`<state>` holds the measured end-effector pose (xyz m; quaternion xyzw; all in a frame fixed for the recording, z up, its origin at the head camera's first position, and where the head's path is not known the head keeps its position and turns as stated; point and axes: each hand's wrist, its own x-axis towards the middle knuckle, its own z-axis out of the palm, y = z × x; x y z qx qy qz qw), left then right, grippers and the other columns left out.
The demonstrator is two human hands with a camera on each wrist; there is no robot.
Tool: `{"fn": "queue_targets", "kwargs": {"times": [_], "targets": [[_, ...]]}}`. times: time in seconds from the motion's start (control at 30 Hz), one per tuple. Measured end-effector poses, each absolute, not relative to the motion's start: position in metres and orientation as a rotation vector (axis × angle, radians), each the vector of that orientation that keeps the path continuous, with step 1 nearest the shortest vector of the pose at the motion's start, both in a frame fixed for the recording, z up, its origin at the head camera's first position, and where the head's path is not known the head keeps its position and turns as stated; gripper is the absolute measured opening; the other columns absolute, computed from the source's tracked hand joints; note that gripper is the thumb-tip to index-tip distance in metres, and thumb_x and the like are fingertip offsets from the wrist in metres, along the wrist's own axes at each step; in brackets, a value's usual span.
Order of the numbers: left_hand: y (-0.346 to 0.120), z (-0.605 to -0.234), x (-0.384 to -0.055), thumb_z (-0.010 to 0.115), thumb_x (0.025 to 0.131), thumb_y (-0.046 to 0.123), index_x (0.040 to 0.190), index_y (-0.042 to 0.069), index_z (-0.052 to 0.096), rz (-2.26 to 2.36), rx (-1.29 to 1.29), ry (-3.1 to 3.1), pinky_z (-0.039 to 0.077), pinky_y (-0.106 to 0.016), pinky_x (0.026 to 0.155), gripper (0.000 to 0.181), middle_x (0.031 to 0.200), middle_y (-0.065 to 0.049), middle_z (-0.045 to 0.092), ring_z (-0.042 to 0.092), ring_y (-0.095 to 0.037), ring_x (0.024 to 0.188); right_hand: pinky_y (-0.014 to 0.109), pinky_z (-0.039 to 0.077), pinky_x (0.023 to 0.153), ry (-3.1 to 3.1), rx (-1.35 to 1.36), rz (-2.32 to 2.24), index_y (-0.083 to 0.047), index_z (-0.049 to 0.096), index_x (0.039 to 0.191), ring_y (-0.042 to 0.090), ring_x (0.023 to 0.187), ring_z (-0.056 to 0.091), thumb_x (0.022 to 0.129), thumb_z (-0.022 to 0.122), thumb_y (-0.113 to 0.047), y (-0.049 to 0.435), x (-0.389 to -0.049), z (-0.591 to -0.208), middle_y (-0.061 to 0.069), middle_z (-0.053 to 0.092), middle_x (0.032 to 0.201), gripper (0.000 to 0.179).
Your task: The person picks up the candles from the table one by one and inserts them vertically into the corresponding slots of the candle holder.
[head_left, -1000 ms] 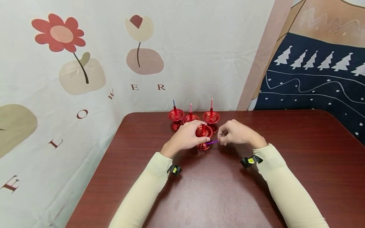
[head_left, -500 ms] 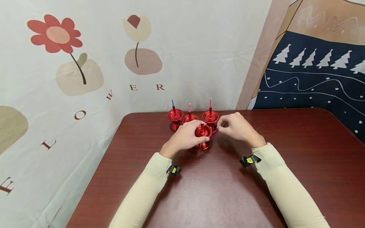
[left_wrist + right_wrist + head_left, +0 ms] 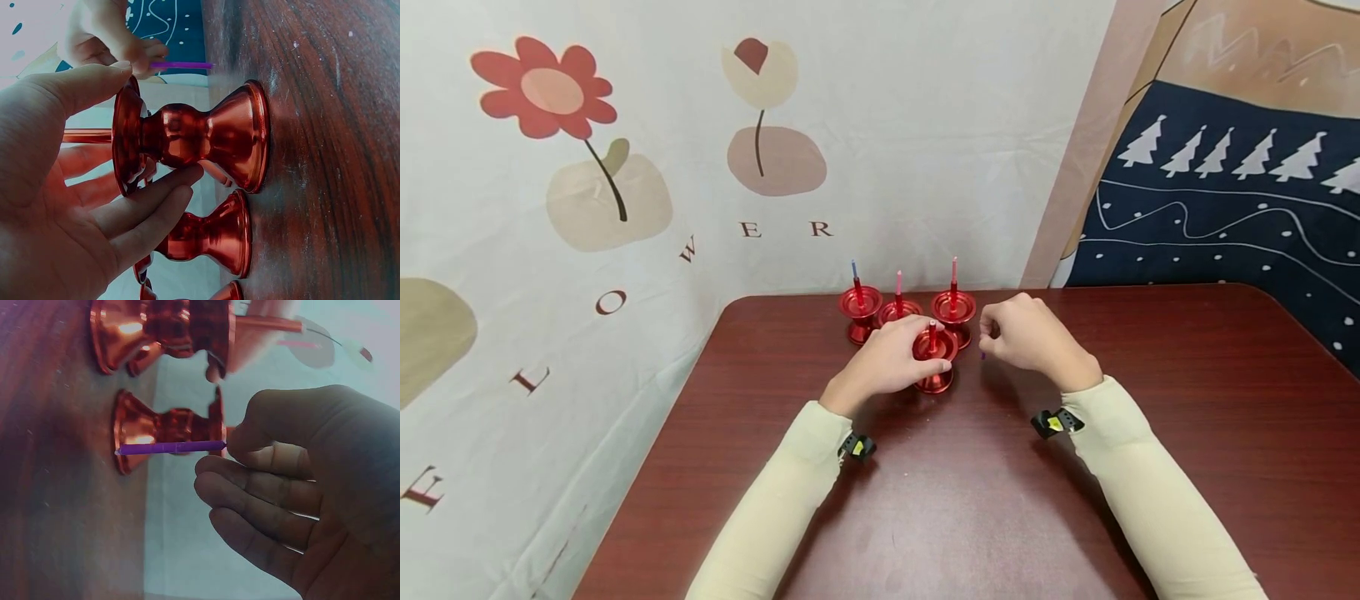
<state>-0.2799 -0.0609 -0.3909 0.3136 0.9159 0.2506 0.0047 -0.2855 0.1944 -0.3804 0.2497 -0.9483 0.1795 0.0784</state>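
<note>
My left hand [image 3: 887, 360] holds the front red metal candle holder [image 3: 935, 382] by its dish, thumb on one side and fingers on the other. The holder stands upright on the table, and its centre tube [image 3: 933, 337] has no candle in it. To the right, my right hand [image 3: 1033, 337] pinches a thin purple candle [image 3: 169, 448] by one end between thumb and forefinger. In the left wrist view the purple candle [image 3: 184, 65] points down toward the tabletop, apart from the holder. Most of it is hidden by the hand in the head view.
Behind stand more red holders: one with a blue candle [image 3: 854, 269], one with a pink candle [image 3: 899, 283] partly behind my left hand, and one with another pink candle [image 3: 955, 271]. The brown table [image 3: 917, 500] ends at a printed cloth backdrop [image 3: 925, 167].
My right hand has moved away from me and slightly right. The purple candle, sideways near my left thumb before, now points downward. My left hand has kept its hold on the holder.
</note>
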Motion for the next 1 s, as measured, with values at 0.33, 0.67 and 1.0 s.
{"fn": "queue_targets", "kwargs": {"times": [0.33, 0.67, 1.0], "targets": [[-0.062, -0.393, -0.28, 0.083, 0.099, 0.038, 0.135, 0.01, 0.07, 0.798, 1.004, 2.874, 0.057, -0.043, 0.098, 0.048, 0.128, -0.006, 0.071, 0.069, -0.023, 0.112, 0.037, 0.05, 0.059, -2.814, 0.788, 0.492, -0.015, 0.069, 0.079, 0.016, 0.062, 0.055, 0.087, 0.078, -0.005, 0.181, -0.284, -0.391, -0.005, 0.062, 0.068, 0.015], [-0.061, -0.391, -0.279, 0.083, 0.099, 0.038, 0.136, 0.009, 0.07, 0.813, 0.999, 2.858, 0.058, -0.043, 0.098, 0.049, 0.129, -0.008, 0.071, 0.069, -0.024, 0.112, 0.038, 0.051, 0.064, -2.744, 0.85, 0.66, -0.014, 0.068, 0.082, 0.016, 0.066, 0.057, 0.083, 0.081, -0.003, 0.182, -0.291, -0.404, -0.006, 0.064, 0.071, 0.017], [-0.06, -0.393, -0.279, 0.083, 0.099, 0.037, 0.137, 0.01, 0.069, 0.833, 1.015, 2.846, 0.057, -0.042, 0.098, 0.048, 0.13, -0.006, 0.07, 0.069, -0.023, 0.113, 0.037, 0.06, 0.073, -2.736, 0.973, 0.923, -0.007, 0.074, 0.092, 0.011, 0.073, 0.069, 0.083, 0.079, 0.004, 0.19, -0.299, -0.416, -0.006, 0.071, 0.077, 0.015]]}}
